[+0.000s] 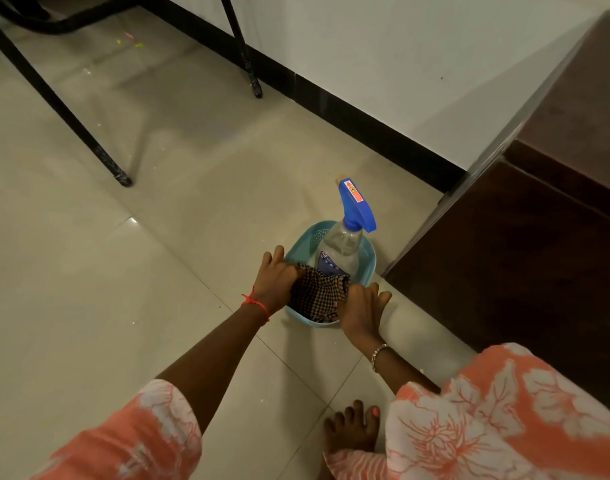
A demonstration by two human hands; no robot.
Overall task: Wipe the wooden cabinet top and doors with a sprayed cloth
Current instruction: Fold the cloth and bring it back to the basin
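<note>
Orange-and-white flowered sleeves [511,410] and a bare foot [353,431] on the tiled floor [89,271] are seen nearest the lens. From the sleeves both forearms are stretched forward and down toward a small blue basket [367,268] set on the floor just beside the dark wooden cabinet [525,254].

The left hand [275,282], a red thread tied at its wrist, is laid over the basket's left rim; its thumb side is buried in the checked cloth [319,296] while the outer fingers [274,256] are spread and fairly straight. The right hand [360,311], a bead bracelet at its wrist, is set at the basket's near right corner — the cloth's edge is pinched under the thumb side, the other fingers splayed toward the cabinet.

The cloth is bunched between the two hands, over the near half of the basket. Behind it a clear spray bottle [345,240] with a blue trigger head is stood in the basket — apart from both hands.
</note>
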